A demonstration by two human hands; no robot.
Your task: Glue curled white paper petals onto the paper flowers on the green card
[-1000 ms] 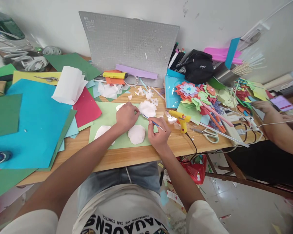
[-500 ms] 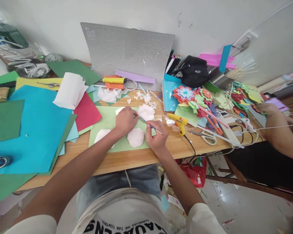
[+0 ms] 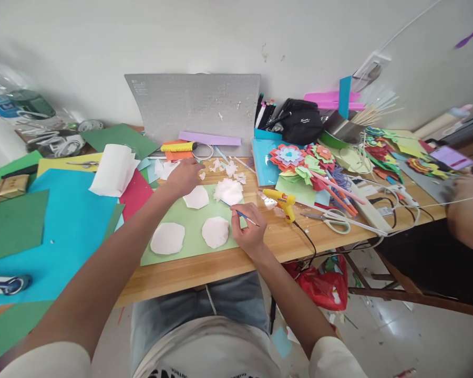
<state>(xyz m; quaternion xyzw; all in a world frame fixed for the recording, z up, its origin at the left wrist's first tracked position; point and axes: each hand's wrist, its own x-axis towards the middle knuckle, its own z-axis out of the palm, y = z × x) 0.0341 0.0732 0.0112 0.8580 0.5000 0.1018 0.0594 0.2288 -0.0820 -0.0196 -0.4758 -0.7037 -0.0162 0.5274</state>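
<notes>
My right hand (image 3: 249, 231) grips a thin blue brush-like tool (image 3: 245, 216), its tip pointing toward a fluffy pile of torn white paper (image 3: 229, 192). My left hand (image 3: 186, 176) is over the back edge of a light green sheet (image 3: 189, 226), beside white scraps (image 3: 166, 169). Its fingers are curled down, and what they hold, if anything, is hidden. On the green sheet lie three flat white rounded pieces: one at the back (image 3: 196, 197), one front left (image 3: 167, 238) and one front right (image 3: 215, 232). Small torn white bits (image 3: 230, 168) lie behind the pile.
A yellow glue gun (image 3: 280, 202) and scissors (image 3: 333, 219) lie to the right, near paper flowers (image 3: 289, 155). Blue paper (image 3: 74, 226) and a white paper roll (image 3: 113, 170) are at left. A grey cutting mat (image 3: 197, 105) leans on the wall. Another person's hand (image 3: 471, 197) is far right.
My left hand has moved left and back, from beside the torn paper pile toward the scraps, uncovering the white pieces. My right hand still holds the tool by the pile. The camera view has tilted up.
</notes>
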